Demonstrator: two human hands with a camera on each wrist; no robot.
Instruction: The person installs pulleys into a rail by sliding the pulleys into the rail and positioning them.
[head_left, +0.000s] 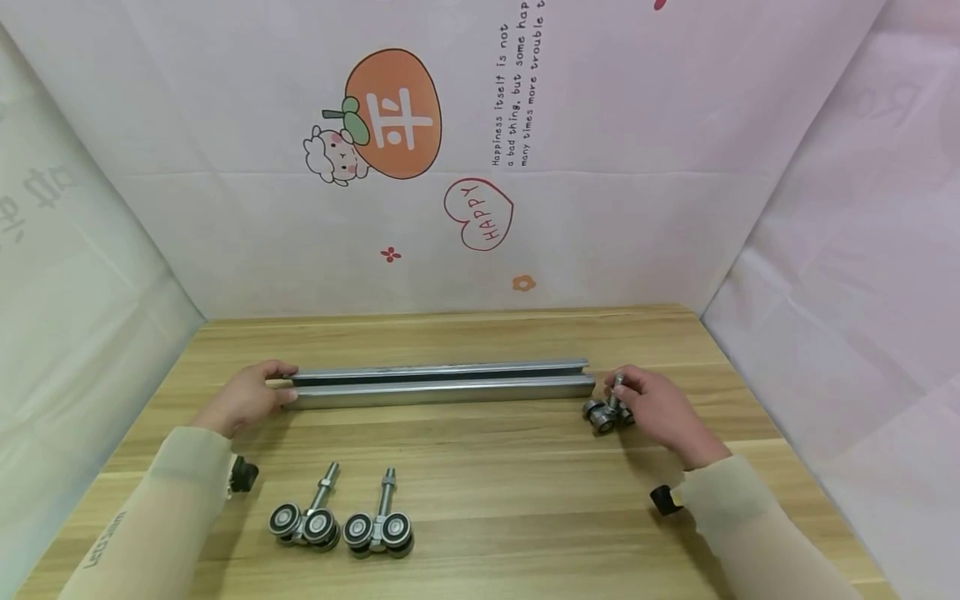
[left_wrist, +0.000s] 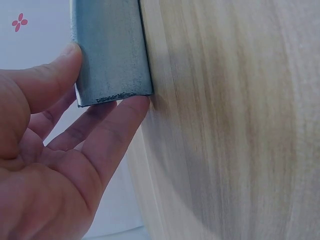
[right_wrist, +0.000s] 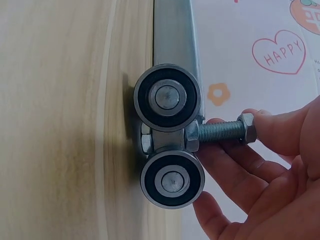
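Note:
A metal channel rail (head_left: 442, 389) lies across the table, its slot facing up. At its left end my left hand (head_left: 251, 396) grips it, thumb on the near wall in the head view; in the left wrist view fingertips press the end edge of the rail (left_wrist: 112, 50). My right hand (head_left: 660, 408) pinches the threaded bolt of a roller trolley (head_left: 606, 415) by the rail's right end. The bolt points up and the wheels hang low, close over the table. In the right wrist view two wheels of the trolley (right_wrist: 172, 181) face the camera, overlapping the rail's end.
Two more roller trolleys, one on the left (head_left: 303, 527) and one beside it (head_left: 378, 533), lie on the near left of the wooden table (head_left: 510, 500), bolts pointing away. A printed white cloth (head_left: 600, 167) stands behind the table and along both sides.

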